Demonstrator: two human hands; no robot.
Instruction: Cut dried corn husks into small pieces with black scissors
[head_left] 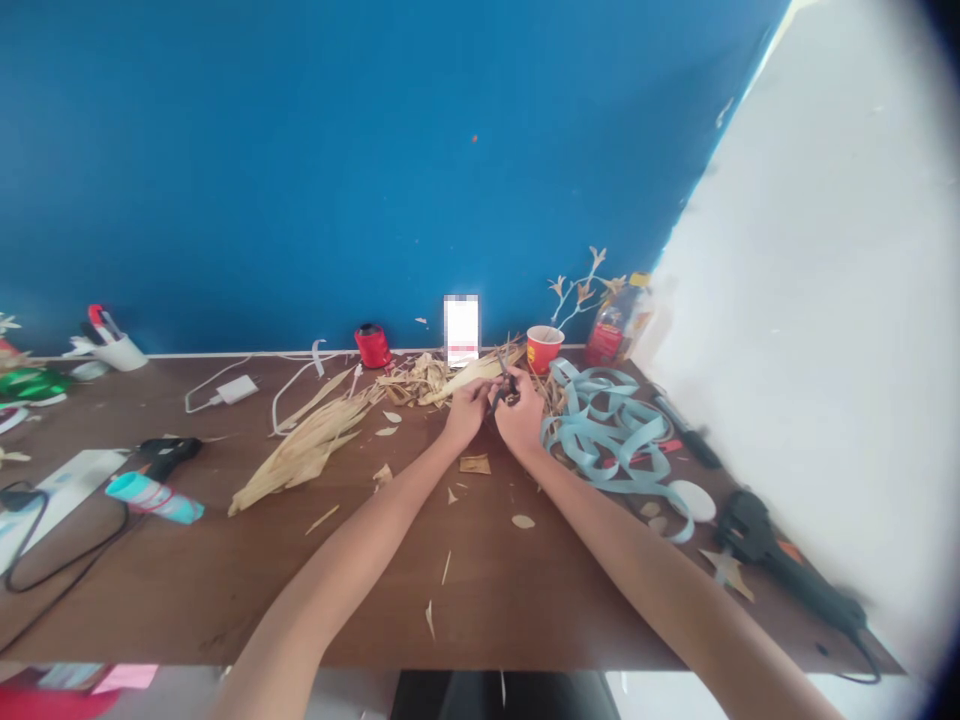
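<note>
My right hand [523,412] is closed around a pair of dark-handled scissors [504,388], blades pointing up and away. Close against it on the left, my left hand [469,408] has its fingers pinched together; whatever is in them is too small to make out. Just beyond both hands lies a heap of dried corn husks [420,380], pale and crumpled. A longer bundle of husk [307,455] stretches to the left of my left arm. Small cut husk scraps [475,464] are scattered on the brown table [390,610] nearer to me.
A lit phone [461,328] leans on the blue wall. Right of my hands are a red paper cup [544,348], tangled blue ribbon [607,425] and a black glue gun [780,560]. A charger [236,390], red container [373,345] and blue roll [155,497] are on the left.
</note>
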